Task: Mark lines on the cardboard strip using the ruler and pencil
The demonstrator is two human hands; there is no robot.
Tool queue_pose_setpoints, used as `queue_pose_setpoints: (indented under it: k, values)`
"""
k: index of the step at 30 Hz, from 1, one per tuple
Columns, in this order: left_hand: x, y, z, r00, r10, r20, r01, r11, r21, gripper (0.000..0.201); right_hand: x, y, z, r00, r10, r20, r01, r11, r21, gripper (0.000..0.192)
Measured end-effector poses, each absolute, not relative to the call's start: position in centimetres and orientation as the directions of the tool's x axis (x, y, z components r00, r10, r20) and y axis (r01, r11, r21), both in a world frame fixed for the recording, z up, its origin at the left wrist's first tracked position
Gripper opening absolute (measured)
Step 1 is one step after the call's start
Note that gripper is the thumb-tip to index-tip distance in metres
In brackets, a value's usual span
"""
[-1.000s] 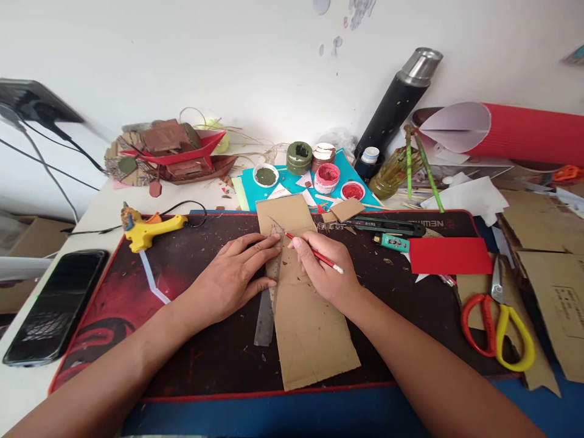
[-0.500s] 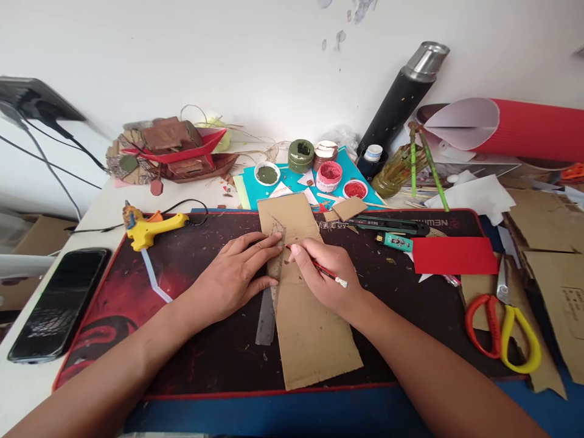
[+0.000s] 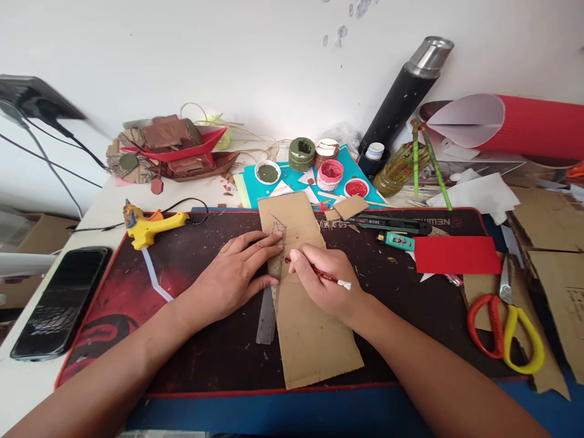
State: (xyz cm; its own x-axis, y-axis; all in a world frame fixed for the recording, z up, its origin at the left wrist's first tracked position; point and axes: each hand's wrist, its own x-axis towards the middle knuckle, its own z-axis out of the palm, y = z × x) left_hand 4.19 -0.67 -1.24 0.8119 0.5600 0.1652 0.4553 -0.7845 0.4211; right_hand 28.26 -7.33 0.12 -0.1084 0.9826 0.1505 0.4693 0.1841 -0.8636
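Observation:
A long strip of cardboard (image 3: 314, 340) lies on the dark desk mat. Along its left edge rests a clear ruler (image 3: 266, 319), partly beyond the cardboard. My left hand (image 3: 241, 264) presses the ruler down with fingers stretched and thumb apart, not wrapped around it. In my right hand (image 3: 322, 274) is a red and black pencil (image 3: 331, 278), pinched between thumb and fingers. Its tip points left, close to the ruler's right edge, over the cardboard. Some pencil lines show near the strip's upper end.
A yellow glue gun (image 3: 155, 228) and a phone (image 3: 61, 304) lie on the left. Behind are open paint pots (image 3: 329, 173), a model boat (image 3: 173, 146) and a black thermos (image 3: 401, 97). Scissors (image 3: 506, 322), red paper (image 3: 456, 255) and a utility knife (image 3: 392, 224) lie to the right.
My right hand and the pencil have slid a little toward me along the ruler. The left hand, ruler and cardboard stay in place.

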Motion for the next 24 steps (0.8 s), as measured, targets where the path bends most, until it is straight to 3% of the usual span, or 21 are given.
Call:
queue_pose_setpoints:
  k: [15,24]
  values:
    - [4.1,-0.7,-1.4,0.810,0.559,0.176,0.450,-0.786,0.425,0.051,28.1,-7.5,0.3,-0.119,0.981,0.155,0.449,0.193,-0.873,0.050]
    - [4.0,-0.5,-1.5,0.814,0.550,0.189,0.437,-0.792,0.426,0.056,29.3,-5.6,-1.1,0.230,0.973,-0.002,-0.005,-0.001,-1.000,0.057]
